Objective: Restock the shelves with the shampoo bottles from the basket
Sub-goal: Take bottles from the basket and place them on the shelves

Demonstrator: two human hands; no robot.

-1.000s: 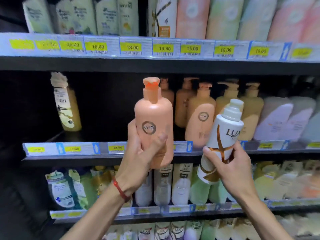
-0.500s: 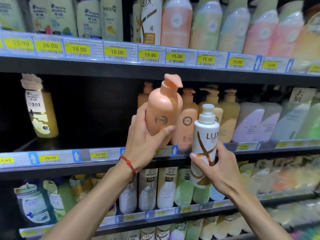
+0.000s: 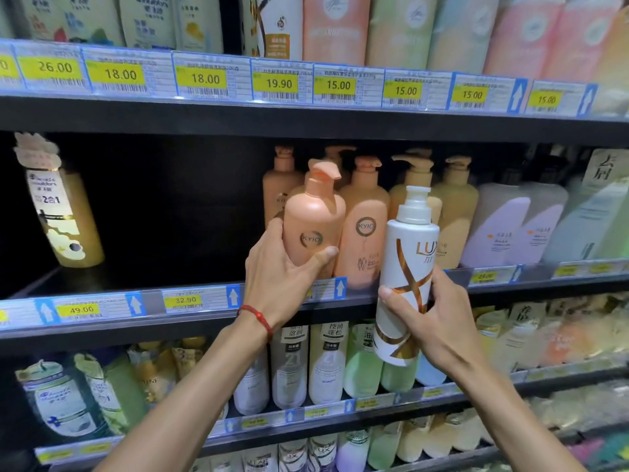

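My left hand grips a peach KYIO pump bottle round its lower body. The bottle stands upright at the front of the middle shelf, just left of a matching KYIO bottle. My right hand holds a white LUX bottle with gold ribbon print, upright in front of the shelf edge. The basket is out of view.
The middle shelf has a wide dark gap on the left with one yellow bottle at its far end. Rows of pump bottles and pouches fill the right side. Full shelves lie above and below, with price tags along each edge.
My left hand carried the peach bottle up and right into the middle shelf beside the matching bottles. The white bottle stayed in my right hand and turned more upright. The view moved closer.
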